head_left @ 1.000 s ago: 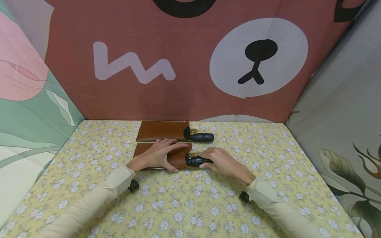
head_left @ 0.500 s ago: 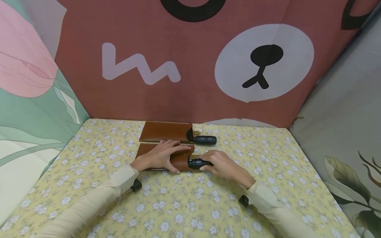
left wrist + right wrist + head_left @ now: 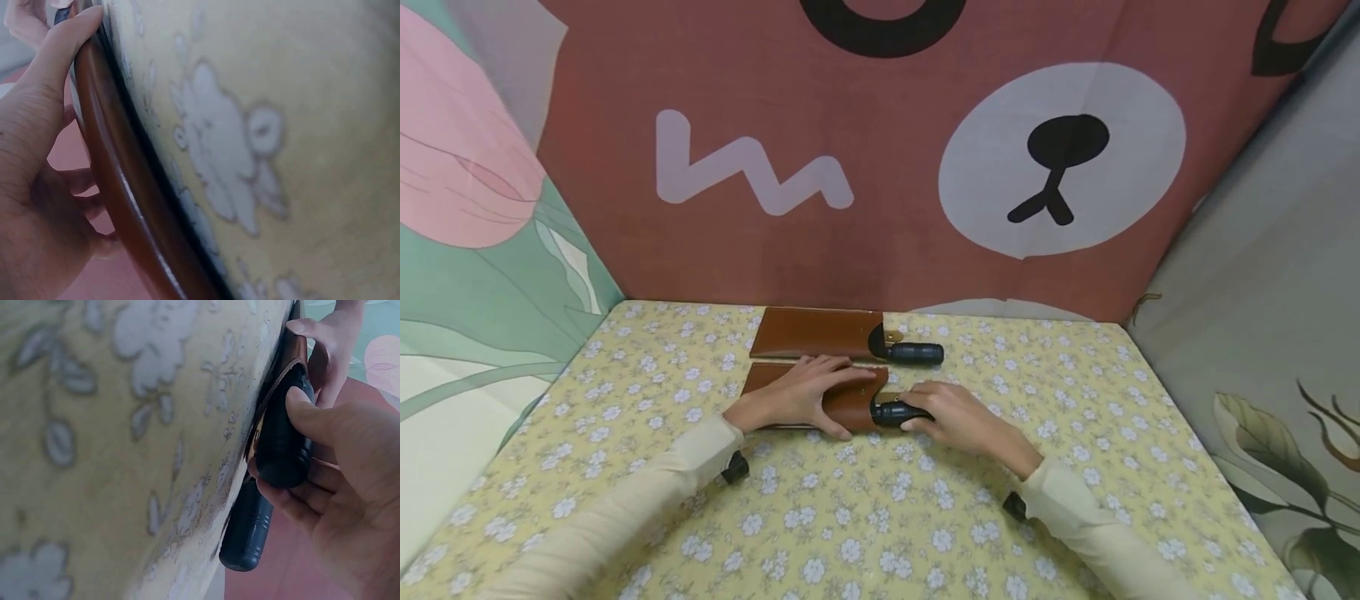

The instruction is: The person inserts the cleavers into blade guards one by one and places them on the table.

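Note:
In the head view a brown leather sheath lies flat on the table, with a black ribbed handle sticking out of its right end. What is inside the sheath is hidden. My left hand spans the sheath from above, thumb at the near edge and fingers reaching the far edge. My right hand grips the handle's end; the right wrist view shows the thumb on one side of the handle and curled fingers on the other. A snap strap lies beside the handle.
Just behind lies a second brown sheath, parallel to the first, with a similar black handle on its right. A yellow floral cloth covers the table. Printed fabric hangs along the back and both sides.
The head view has shifted slightly. Both hands keep their places on the sheath and the handle, with no clear movement of either.

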{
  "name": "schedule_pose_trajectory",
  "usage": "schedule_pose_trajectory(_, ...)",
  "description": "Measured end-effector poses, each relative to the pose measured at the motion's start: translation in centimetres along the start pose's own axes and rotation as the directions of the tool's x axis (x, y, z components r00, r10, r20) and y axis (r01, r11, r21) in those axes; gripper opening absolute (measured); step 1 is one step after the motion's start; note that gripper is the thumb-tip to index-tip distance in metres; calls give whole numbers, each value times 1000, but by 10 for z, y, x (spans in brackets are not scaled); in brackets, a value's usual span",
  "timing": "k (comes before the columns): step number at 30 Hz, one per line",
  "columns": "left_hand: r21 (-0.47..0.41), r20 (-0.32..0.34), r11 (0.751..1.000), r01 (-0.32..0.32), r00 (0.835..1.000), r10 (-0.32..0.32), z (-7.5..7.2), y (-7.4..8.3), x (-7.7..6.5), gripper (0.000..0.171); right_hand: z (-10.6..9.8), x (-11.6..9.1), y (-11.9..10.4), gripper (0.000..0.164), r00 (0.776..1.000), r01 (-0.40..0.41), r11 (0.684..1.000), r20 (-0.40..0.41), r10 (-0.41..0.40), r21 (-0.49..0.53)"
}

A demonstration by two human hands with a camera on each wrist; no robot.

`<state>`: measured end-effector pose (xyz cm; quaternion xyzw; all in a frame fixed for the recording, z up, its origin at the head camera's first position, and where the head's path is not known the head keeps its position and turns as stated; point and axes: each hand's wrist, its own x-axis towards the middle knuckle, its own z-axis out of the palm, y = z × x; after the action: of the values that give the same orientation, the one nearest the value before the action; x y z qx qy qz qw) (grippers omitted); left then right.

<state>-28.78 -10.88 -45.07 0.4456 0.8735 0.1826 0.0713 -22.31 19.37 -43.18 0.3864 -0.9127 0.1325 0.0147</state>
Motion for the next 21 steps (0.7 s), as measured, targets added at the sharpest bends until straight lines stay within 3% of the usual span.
schedule_pose_trajectory(7, 16, 6, 1000, -11, 1000, 11, -1, 1, -2, 101, -5, -1, 1, 37, 994, -86, 988, 82, 76, 128)
schedule_pose_trajectory(21, -14, 22, 1000, 2, 1000, -2, -3, 4, -9, 98, -21, -21, 15, 32, 984, -163, 980, -53, 170, 113)
